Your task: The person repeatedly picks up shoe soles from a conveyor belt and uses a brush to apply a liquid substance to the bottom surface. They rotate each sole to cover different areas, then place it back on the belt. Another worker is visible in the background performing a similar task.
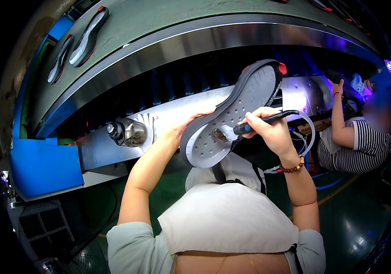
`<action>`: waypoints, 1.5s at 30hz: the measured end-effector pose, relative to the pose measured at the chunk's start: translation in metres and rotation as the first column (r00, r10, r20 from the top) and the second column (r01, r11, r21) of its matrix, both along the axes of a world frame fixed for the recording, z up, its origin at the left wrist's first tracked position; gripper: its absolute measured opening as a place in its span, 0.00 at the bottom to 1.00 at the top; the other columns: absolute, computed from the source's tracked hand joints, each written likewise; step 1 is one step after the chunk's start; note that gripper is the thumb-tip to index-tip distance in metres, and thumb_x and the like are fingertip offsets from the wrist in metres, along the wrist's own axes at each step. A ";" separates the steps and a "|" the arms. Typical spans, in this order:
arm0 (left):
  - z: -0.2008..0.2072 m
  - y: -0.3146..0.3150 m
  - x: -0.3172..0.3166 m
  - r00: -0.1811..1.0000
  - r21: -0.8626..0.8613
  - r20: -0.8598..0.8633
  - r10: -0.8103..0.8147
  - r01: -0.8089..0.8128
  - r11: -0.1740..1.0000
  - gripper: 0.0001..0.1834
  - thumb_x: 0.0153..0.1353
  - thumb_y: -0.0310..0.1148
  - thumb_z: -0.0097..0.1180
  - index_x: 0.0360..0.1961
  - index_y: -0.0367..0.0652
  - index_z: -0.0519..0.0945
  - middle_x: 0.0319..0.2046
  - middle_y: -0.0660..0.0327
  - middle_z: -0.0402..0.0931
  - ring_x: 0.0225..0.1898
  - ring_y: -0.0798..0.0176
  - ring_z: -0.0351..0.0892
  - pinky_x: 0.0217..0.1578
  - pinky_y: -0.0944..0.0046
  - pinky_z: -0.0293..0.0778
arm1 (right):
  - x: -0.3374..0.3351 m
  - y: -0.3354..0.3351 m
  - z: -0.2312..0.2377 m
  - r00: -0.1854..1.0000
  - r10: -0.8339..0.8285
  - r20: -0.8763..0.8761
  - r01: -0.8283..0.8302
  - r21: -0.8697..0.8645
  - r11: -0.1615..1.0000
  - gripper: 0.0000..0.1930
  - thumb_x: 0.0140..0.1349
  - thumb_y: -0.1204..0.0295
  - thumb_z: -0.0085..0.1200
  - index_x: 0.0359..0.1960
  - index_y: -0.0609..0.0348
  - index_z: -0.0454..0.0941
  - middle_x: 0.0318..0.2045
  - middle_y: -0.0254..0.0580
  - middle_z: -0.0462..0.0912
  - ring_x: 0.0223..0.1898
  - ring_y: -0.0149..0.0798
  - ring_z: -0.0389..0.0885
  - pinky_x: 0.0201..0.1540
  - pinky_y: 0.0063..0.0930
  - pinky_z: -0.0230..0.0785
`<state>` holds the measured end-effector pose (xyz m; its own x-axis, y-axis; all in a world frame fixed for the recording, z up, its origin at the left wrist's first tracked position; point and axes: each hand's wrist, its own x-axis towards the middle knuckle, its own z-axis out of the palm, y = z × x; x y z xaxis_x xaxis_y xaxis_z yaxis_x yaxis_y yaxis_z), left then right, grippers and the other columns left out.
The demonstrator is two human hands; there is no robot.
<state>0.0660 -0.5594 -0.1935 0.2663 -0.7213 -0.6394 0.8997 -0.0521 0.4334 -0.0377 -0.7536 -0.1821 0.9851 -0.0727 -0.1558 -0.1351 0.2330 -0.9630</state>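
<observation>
A grey shoe sole [255, 89] with a dark raised rim, rows of small holes and a red tab at its far end is tilted up before me. My left hand [187, 122] grips its left edge, the fingers partly hidden behind it. My right hand [271, 131] is closed round the dark handle of a brush [242, 129], a clear hose [313, 132] curving away from its back end. The brush's flat brown bristles [220, 134] touch the inner face of the sole near its wide close end, where the surface looks wet.
Beyond the metal shelf [99, 148] runs a green conveyor belt [159, 20] carrying more soles [89, 37]. A dark-capped clear bottle [134, 132] stands on the shelf, left of my hand. At the right, a person in a striped top [357, 148] holds up a dark object. A blue box-shaped housing [45, 166] is at left.
</observation>
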 end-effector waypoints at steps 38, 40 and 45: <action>-0.090 0.026 0.009 0.976 -0.186 -0.169 0.137 -0.168 0.968 0.21 0.54 0.41 0.49 0.43 0.36 0.73 0.37 0.52 0.76 0.36 0.57 0.77 0.40 0.60 0.73 | -0.015 -0.029 -0.038 0.966 -0.246 0.077 0.237 0.103 0.966 0.18 0.62 0.66 0.39 0.25 0.66 0.79 0.22 0.41 0.80 0.17 0.24 0.69 0.23 0.16 0.62; -0.093 0.024 0.010 0.970 -0.184 -0.192 0.150 -0.186 0.965 0.21 0.54 0.41 0.49 0.43 0.36 0.73 0.37 0.52 0.76 0.36 0.57 0.77 0.40 0.60 0.73 | -0.015 -0.043 -0.045 0.897 -0.426 0.120 0.419 0.079 0.904 0.22 0.63 0.62 0.35 0.24 0.66 0.78 0.22 0.43 0.80 0.16 0.22 0.66 0.20 0.13 0.58; -0.076 0.016 0.003 0.962 -0.159 -0.201 0.186 -0.219 0.963 0.22 0.54 0.42 0.49 0.44 0.36 0.73 0.37 0.52 0.76 0.37 0.57 0.77 0.41 0.59 0.73 | -0.017 -0.035 -0.044 0.869 -0.432 0.242 0.472 -0.145 0.869 0.16 0.63 0.66 0.40 0.33 0.66 0.78 0.25 0.40 0.79 0.20 0.21 0.70 0.22 0.12 0.61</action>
